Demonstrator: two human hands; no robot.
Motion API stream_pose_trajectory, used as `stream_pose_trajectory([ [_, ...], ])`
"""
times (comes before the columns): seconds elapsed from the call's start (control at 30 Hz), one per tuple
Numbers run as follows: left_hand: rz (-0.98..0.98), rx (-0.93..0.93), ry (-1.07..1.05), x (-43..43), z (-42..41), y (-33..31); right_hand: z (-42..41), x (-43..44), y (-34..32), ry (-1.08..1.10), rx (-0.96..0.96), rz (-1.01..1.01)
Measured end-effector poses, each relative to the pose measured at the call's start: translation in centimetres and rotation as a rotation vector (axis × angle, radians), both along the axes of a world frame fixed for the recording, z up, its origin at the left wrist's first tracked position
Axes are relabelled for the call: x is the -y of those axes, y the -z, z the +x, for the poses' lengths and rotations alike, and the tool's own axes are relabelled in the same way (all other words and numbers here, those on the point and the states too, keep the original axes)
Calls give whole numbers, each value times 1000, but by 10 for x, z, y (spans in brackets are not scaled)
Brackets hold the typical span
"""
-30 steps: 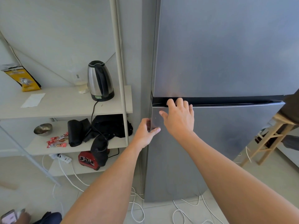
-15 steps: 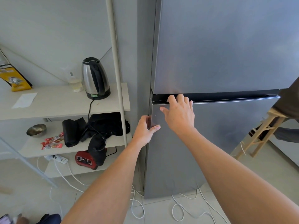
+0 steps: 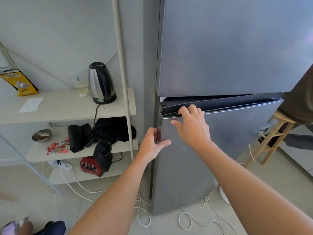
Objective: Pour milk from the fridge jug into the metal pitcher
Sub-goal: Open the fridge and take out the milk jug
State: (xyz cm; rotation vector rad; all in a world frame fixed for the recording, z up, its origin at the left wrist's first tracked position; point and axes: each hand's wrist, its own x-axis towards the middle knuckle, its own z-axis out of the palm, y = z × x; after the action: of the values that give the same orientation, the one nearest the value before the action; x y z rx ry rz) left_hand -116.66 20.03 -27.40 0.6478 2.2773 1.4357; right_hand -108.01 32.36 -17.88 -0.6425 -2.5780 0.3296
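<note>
A tall grey fridge (image 3: 228,48) fills the right half of the view, its top cut off by the frame. Its lower door (image 3: 220,150) stands slightly ajar: the left edge has come away from the cabinet and a dark gap shows along the top, but nothing of the inside can be made out. The milk jug and the metal pitcher are not visible anywhere; whatever the fridge holds is hidden behind the door.

Left of the fridge stands a pale shelf unit (image 3: 67,109), its left end cut off. On the top board sit a steel kettle (image 3: 101,83), a yellow packet (image 3: 22,83) and a slip of paper (image 3: 31,104). The middle board carries dark bags (image 3: 108,131), a small metal bowl (image 3: 41,135) and red sachets (image 3: 57,147). White cables (image 3: 140,216) trail over the floor. A wooden stool (image 3: 271,139) stands at the right, partly covered by a dark shape at the frame edge.

The right hand (image 3: 193,128) hooks its fingers over the recessed handle at the door's top, fingertips hidden inside it, thumb spread on the door face. The left hand (image 3: 152,145) pinches the door's left edge, thumb in front and fingers out of sight behind.
</note>
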Motion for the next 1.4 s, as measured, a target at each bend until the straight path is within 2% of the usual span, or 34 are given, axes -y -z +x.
stream_pose_trajectory([
  [0.2,41,31,-20,16,66,5,70,0,-10,-114,44,-55],
  [0.33,-34,43,72,19,118,1,130,1,-18,-105,45,-217],
  [0.53,-82,135,207,22,186,1,219,9,-29,-9,-112,-358],
  [0.63,-59,185,217,22,219,2,255,10,-36,-8,-108,-263],
  [0.73,-63,219,216,11,254,9,286,4,-41,30,25,-145],
  [0.9,-94,236,285,-28,317,28,323,-12,-45,144,231,-112],
  [1.1,-114,263,425,-79,374,63,364,-42,-49,318,313,8],
  [1.4,-110,245,576,-131,429,77,421,-88,-51,402,377,85],
])
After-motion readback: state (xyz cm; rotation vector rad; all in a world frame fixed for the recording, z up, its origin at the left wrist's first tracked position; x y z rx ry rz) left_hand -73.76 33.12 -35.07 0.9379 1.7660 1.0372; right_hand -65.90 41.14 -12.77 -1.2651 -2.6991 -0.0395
